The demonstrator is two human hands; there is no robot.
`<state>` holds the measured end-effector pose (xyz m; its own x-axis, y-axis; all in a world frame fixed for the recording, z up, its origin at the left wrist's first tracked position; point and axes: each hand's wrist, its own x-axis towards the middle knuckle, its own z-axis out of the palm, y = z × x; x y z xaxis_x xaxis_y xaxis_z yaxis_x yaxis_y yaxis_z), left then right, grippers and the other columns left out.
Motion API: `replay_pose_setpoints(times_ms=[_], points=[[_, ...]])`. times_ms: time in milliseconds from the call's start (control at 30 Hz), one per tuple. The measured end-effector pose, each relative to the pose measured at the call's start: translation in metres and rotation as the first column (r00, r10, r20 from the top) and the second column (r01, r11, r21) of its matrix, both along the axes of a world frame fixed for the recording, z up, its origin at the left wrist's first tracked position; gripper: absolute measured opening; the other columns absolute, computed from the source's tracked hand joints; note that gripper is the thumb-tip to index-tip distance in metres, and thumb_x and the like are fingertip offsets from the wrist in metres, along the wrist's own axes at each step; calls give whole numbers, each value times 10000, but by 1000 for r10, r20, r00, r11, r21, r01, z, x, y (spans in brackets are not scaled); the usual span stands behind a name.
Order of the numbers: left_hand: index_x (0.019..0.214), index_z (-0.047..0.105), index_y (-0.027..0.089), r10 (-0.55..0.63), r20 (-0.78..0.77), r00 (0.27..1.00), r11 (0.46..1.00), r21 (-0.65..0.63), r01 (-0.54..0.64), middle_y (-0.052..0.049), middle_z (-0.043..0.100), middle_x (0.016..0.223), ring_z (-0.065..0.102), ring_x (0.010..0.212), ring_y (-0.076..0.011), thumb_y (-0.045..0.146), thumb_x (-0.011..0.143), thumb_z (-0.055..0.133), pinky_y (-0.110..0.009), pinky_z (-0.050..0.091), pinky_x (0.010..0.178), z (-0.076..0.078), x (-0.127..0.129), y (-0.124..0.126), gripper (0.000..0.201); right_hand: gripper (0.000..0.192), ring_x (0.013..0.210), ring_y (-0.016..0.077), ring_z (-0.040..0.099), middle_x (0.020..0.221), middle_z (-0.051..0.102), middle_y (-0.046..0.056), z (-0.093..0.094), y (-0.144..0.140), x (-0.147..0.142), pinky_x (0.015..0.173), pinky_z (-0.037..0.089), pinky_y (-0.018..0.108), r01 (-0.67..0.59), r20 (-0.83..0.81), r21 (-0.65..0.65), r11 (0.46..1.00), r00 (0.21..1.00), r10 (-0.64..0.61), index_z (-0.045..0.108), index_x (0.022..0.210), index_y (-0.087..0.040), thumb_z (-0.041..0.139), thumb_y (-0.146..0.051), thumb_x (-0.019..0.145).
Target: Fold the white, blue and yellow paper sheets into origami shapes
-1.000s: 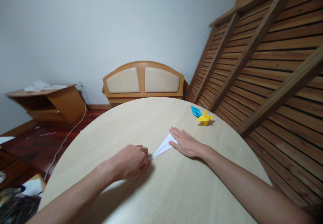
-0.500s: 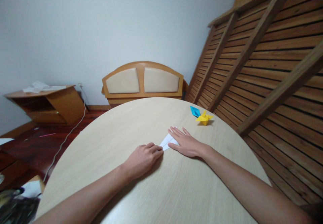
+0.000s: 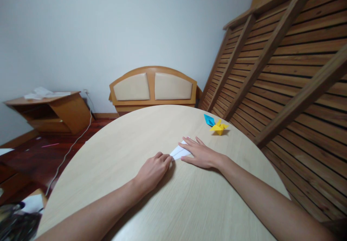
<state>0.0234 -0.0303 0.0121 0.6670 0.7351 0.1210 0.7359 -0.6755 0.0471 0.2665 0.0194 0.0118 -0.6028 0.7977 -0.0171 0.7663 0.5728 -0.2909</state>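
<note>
1. From the head camera, a folded white paper [image 3: 179, 151] lies flat on the bench [image 3: 162, 204] between the two hands, its narrow tip toward the left hand [image 3: 154, 169].
2. The left hand's fingertips press down on that tip; the right hand [image 3: 202, 154] lies flat, fingers spread, on the wider end.
3. The paper is thin, creased into a long pointed wedge.
4. Beyond the right hand sit a yellow paper figure [image 3: 219, 127] and a blue paper piece [image 3: 209, 119], touching.
5. The bench is round, pale wood grain; slatted wooden frames [image 3: 284, 63] lean at the right, a padded headboard [image 3: 153, 87] stands against the grey wall.
</note>
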Motion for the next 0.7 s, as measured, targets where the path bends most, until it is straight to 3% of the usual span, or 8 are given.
replay_pose_setpoints(times_ms=[167,333,433,700], points=[[1097,595,104,47,-77,996,999,9,-46,-131,682,1068,618,948,-246,66,978,372,-387,576,793,7,3,-2,255,731,1495,309,192,1599,276,158,0,0,0,1202,59,538,6,8,24,1000,1000,-6,369,1521,-233,432,-657,928],[1135,585,126,69,-53,996,997,37,-67,-117,685,1065,623,966,-249,72,969,406,-376,572,799,-1,2,2,250,701,1471,332,243,1578,332,160,0,0,-2,1190,91,548,-1,20,81,997,1000,0,419,1495,-230,453,-639,927],[1137,580,133,75,-46,996,996,53,-73,-117,683,1066,624,964,-252,99,981,407,-380,569,798,-5,0,4,236,640,1405,321,355,1498,449,157,1,-1,-3,1178,140,548,-27,11,144,989,1000,26,472,1456,-223,475,-596,937],[1066,597,135,88,-70,994,992,93,-81,-103,692,1012,633,912,-234,144,1001,395,-350,564,769,-4,3,4,212,351,1191,275,557,1254,648,130,0,4,-7,1057,357,437,-79,64,317,945,996,62,616,1295,-206,525,-283,965]])
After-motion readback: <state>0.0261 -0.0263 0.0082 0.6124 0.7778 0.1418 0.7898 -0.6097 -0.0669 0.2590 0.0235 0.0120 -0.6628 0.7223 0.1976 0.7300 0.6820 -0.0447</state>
